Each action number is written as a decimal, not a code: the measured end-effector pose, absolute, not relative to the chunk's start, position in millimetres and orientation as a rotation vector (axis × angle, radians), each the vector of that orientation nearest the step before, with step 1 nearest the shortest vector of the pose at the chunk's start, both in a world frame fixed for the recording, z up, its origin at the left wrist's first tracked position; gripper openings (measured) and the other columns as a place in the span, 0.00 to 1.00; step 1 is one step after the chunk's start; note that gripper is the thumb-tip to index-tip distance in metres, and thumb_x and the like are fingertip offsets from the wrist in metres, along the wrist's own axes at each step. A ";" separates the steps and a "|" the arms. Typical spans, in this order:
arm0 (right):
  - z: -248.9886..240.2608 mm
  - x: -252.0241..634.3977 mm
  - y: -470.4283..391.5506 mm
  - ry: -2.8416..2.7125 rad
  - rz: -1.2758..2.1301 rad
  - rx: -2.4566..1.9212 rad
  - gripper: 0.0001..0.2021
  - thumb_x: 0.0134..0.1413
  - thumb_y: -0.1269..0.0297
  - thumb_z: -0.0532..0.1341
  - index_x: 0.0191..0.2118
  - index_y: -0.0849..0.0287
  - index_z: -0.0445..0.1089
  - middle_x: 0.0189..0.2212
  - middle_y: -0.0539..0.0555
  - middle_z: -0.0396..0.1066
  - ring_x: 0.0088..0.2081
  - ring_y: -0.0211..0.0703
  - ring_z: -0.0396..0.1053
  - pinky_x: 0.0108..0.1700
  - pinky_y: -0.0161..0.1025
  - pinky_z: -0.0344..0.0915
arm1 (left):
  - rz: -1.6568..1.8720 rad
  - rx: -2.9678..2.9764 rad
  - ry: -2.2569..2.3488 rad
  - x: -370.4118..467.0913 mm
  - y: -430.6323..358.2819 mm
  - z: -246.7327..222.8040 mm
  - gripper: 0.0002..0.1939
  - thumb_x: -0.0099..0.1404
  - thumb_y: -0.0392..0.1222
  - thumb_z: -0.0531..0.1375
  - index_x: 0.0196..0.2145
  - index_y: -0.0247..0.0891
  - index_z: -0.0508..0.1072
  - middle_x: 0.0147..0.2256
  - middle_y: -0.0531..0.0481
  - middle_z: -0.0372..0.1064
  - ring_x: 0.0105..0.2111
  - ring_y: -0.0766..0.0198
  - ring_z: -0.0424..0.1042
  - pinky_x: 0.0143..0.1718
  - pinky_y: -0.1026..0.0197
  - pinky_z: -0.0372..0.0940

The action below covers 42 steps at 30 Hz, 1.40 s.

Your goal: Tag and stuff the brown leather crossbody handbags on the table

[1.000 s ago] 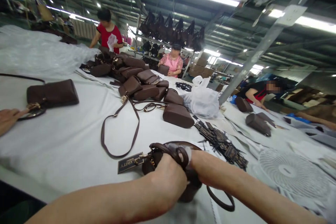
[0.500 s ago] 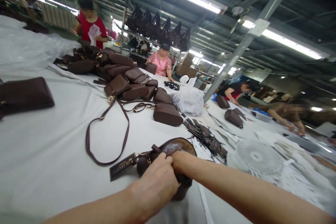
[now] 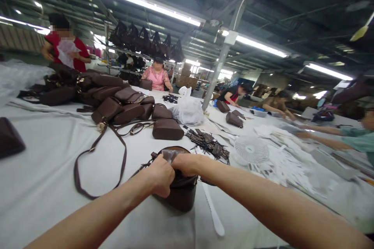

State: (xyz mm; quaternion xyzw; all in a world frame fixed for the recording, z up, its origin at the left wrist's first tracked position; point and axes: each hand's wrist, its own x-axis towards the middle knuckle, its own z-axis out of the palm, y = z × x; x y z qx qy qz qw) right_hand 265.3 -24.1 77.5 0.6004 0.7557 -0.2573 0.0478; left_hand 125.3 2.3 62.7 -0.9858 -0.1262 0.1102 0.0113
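Observation:
A dark brown handbag (image 3: 182, 199) stands on the table in front of me, its top open toward the far side. My left hand (image 3: 162, 175) is closed on its near left rim. My right hand (image 3: 185, 164) is at the opening, fingers curled down and partly hidden inside. Translucent plastic film (image 3: 169, 155) shows between both hands, against the right fingers. The bag's inside is mostly covered by my hands. A long white strip with a notched edge (image 3: 214, 216) lies to the right of the bag.
Beyond lie a pile of brown handbags (image 3: 128, 113), a looped strap (image 3: 77, 175), dark tags (image 3: 207, 142) and a white plastic bag (image 3: 188, 111). To the right are a white fan (image 3: 251, 149) and white strips (image 3: 292, 167). Several people work around the table; one in green (image 3: 358, 140) reaches in.
The view has swung right. My right hand has drawn back somewhat from inside the handbag, and the plastic film sits higher at the opening. The handbag's hang tag is out of sight.

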 end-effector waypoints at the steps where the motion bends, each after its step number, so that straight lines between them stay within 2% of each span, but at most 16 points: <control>1: 87.0 268.5 -28.5 2.317 -0.750 1.814 0.23 0.31 0.85 0.60 0.37 0.58 0.76 0.34 0.52 0.76 0.42 0.46 0.70 0.46 0.37 0.63 | 0.367 -3.131 -0.416 124.0 6.3 69.1 0.14 0.51 0.45 0.63 0.33 0.34 0.79 0.32 0.40 0.77 0.35 0.50 0.72 0.42 0.53 0.61; 3: 108.8 278.0 -40.6 2.321 -0.628 1.792 0.22 0.36 0.80 0.62 0.42 0.58 0.75 0.36 0.53 0.75 0.41 0.47 0.71 0.42 0.37 0.64 | 0.407 -3.283 -0.461 119.8 14.0 83.6 0.21 0.52 0.55 0.62 0.37 0.36 0.78 0.33 0.43 0.76 0.32 0.53 0.71 0.33 0.58 0.61; 4: 118.9 283.4 -48.3 2.306 -0.566 1.827 0.19 0.39 0.75 0.64 0.43 0.58 0.74 0.36 0.53 0.75 0.40 0.46 0.71 0.39 0.36 0.64 | 0.401 -3.356 -0.484 118.0 16.9 90.4 0.21 0.55 0.57 0.59 0.37 0.37 0.77 0.32 0.45 0.75 0.30 0.56 0.71 0.29 0.60 0.60; 6: 132.5 292.9 -65.5 2.209 -0.522 1.961 0.19 0.42 0.62 0.66 0.44 0.59 0.73 0.36 0.54 0.74 0.34 0.43 0.71 0.32 0.34 0.64 | 0.294 -3.469 -0.507 117.0 19.5 99.4 0.18 0.63 0.51 0.51 0.36 0.38 0.76 0.30 0.48 0.74 0.28 0.60 0.69 0.27 0.63 0.58; 8: 134.3 298.8 -81.5 2.064 -0.580 2.070 0.22 0.39 0.57 0.69 0.43 0.58 0.72 0.35 0.53 0.73 0.29 0.41 0.71 0.27 0.33 0.62 | 0.172 -3.509 -0.472 121.0 18.0 99.0 0.16 0.65 0.41 0.49 0.33 0.38 0.76 0.29 0.50 0.73 0.27 0.62 0.69 0.27 0.64 0.57; 9: 131.6 300.3 -87.9 2.023 -0.601 2.080 0.22 0.36 0.58 0.70 0.41 0.58 0.72 0.33 0.53 0.73 0.28 0.41 0.71 0.26 0.33 0.62 | 0.146 -3.505 -0.445 124.7 16.2 95.4 0.15 0.64 0.38 0.50 0.32 0.39 0.77 0.29 0.51 0.73 0.28 0.63 0.69 0.27 0.65 0.58; 11: 122.8 301.0 -96.2 2.040 -0.578 2.072 0.14 0.34 0.64 0.70 0.32 0.58 0.73 0.27 0.52 0.73 0.30 0.45 0.72 0.27 0.34 0.62 | 0.158 -3.472 -0.405 133.5 12.6 84.3 0.12 0.59 0.34 0.54 0.30 0.40 0.77 0.29 0.52 0.74 0.29 0.62 0.69 0.28 0.65 0.58; 13: 115.6 300.9 -98.4 2.126 -0.505 2.083 0.05 0.38 0.69 0.67 0.24 0.59 0.70 0.23 0.51 0.71 0.32 0.46 0.72 0.30 0.34 0.63 | 0.156 -3.432 -0.418 141.7 11.0 73.7 0.11 0.55 0.32 0.56 0.31 0.40 0.78 0.30 0.51 0.75 0.30 0.61 0.70 0.29 0.64 0.58; 14: 113.7 301.2 -97.5 2.172 -0.525 2.105 0.03 0.42 0.70 0.64 0.24 0.59 0.69 0.22 0.51 0.71 0.32 0.44 0.72 0.31 0.34 0.63 | 0.140 -3.419 -0.437 144.8 11.3 70.1 0.10 0.55 0.33 0.57 0.32 0.40 0.78 0.31 0.51 0.75 0.31 0.60 0.70 0.29 0.64 0.58; 17: 113.0 304.7 -90.4 2.268 -0.960 2.373 0.05 0.52 0.69 0.56 0.27 0.59 0.66 0.22 0.49 0.70 0.25 0.35 0.69 0.26 0.30 0.61 | 0.069 -3.443 -0.452 149.1 14.9 66.8 0.10 0.55 0.35 0.59 0.35 0.41 0.77 0.31 0.52 0.74 0.31 0.61 0.70 0.28 0.65 0.58; 20: 111.6 309.3 -82.3 2.195 -1.385 2.675 0.06 0.55 0.67 0.53 0.28 0.60 0.63 0.26 0.50 0.72 0.21 0.31 0.66 0.20 0.27 0.55 | 0.037 -3.479 -0.489 148.4 16.9 67.5 0.05 0.54 0.37 0.60 0.30 0.39 0.76 0.25 0.54 0.69 0.27 0.64 0.67 0.24 0.66 0.54; 24: 106.5 311.3 -76.9 2.102 -1.425 2.718 0.07 0.53 0.68 0.53 0.27 0.61 0.64 0.28 0.54 0.74 0.20 0.31 0.66 0.17 0.28 0.50 | 0.057 -3.453 -0.517 146.6 14.3 65.0 0.03 0.54 0.37 0.60 0.27 0.38 0.75 0.23 0.55 0.66 0.25 0.65 0.65 0.23 0.66 0.53; 29: 111.0 303.2 -72.5 2.148 -1.439 2.655 0.06 0.51 0.68 0.55 0.26 0.61 0.66 0.26 0.52 0.74 0.20 0.31 0.66 0.18 0.28 0.48 | 0.105 -3.443 -0.463 152.1 12.8 58.8 0.06 0.57 0.38 0.59 0.26 0.39 0.76 0.28 0.54 0.72 0.32 0.62 0.69 0.32 0.65 0.60; 35: 115.8 281.3 -54.3 2.438 -1.436 2.367 0.02 0.44 0.73 0.60 0.26 0.61 0.70 0.18 0.45 0.68 0.22 0.33 0.66 0.25 0.29 0.58 | 0.175 -3.322 -0.706 170.8 5.1 45.7 0.13 0.61 0.43 0.56 0.36 0.35 0.78 0.37 0.41 0.76 0.38 0.51 0.72 0.37 0.57 0.64; 40: 121.6 287.8 -54.0 2.408 -1.594 2.300 0.05 0.46 0.69 0.60 0.31 0.62 0.71 0.21 0.46 0.69 0.23 0.33 0.66 0.23 0.29 0.57 | 0.148 -3.427 -0.518 147.9 5.7 64.6 0.10 0.62 0.38 0.57 0.37 0.40 0.78 0.36 0.49 0.77 0.36 0.59 0.72 0.37 0.63 0.63; 42: 123.3 294.1 -58.1 2.378 -1.669 2.327 0.07 0.45 0.69 0.60 0.33 0.62 0.72 0.24 0.47 0.70 0.23 0.32 0.66 0.22 0.29 0.57 | -0.008 -3.445 -0.504 131.9 10.5 74.0 0.09 0.61 0.37 0.57 0.36 0.42 0.78 0.35 0.52 0.76 0.35 0.62 0.72 0.36 0.65 0.61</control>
